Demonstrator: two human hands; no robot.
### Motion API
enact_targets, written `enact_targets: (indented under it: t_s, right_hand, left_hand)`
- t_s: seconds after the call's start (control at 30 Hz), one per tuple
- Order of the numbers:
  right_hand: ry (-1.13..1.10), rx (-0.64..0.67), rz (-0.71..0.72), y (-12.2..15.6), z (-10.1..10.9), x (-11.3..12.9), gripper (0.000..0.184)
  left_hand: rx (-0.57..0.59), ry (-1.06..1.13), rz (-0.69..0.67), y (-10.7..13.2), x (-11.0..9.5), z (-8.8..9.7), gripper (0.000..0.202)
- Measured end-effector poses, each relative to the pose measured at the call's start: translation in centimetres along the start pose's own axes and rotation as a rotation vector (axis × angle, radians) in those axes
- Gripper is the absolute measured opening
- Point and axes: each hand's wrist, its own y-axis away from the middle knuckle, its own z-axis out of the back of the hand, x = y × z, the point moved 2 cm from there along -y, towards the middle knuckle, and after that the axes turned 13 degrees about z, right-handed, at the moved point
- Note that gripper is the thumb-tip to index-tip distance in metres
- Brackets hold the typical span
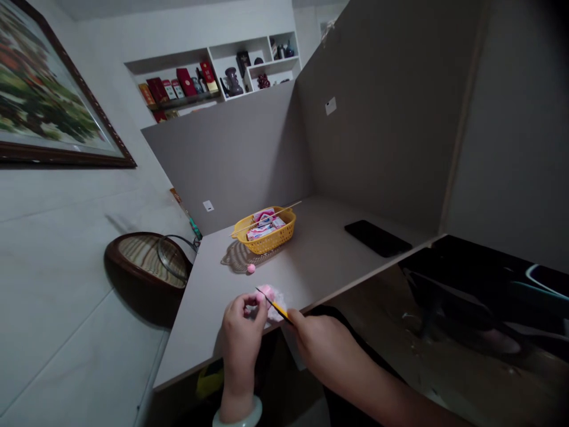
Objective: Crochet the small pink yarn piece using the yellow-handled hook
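Person's left hand (243, 326) pinches a pink lump (269, 290) between thumb and fingers, and the right hand (317, 339) grasps a slim yellow-and-black pointed tool (279, 309) (its exact kind I cannot tell). Both are over the near edge of the table (191, 332), beside crumpled whitish wrapping (279, 298). Judging by what lies there, the work is partway: one small pink ball (251, 268) is already set apart, near the yellow basket (272, 242), while the lump seems not yet finished. The tool's long axis runs diagonally, its dark tip pointing forward and leftward, across the lump.
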Motion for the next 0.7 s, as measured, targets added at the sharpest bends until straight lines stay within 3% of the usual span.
enact_targets:
  t_s: [0.17, 0.4, 0.6, 0.7]
  right_hand:
    - [-0.042, 0.016, 0.014, 2.3, -0.3, -0.2, 0.027]
    - [0.029, -0.027, 0.006, -0.1, 0.4, -0.2, 0.024]
    - [-0.028, 0.036, -0.004, 2.2, -0.1, -0.6, 0.022]
    - [0.0, 0.028, -0.005, 1.7, 0.3, -0.3, 0.023]
  left_hand:
    - [0.032, -0.022, 0.026, 0.4, 0.1, 0.7, 0.03]
    - [-0.001, 0.029, 0.023, 0.5, 0.0, -0.3, 0.033]
    - [0.011, 0.034, 0.045, 0.7, 0.1, -0.1, 0.03]
    - [0.012, 0.056, 0.043, 0.8, 0.1, -0.2, 0.03]
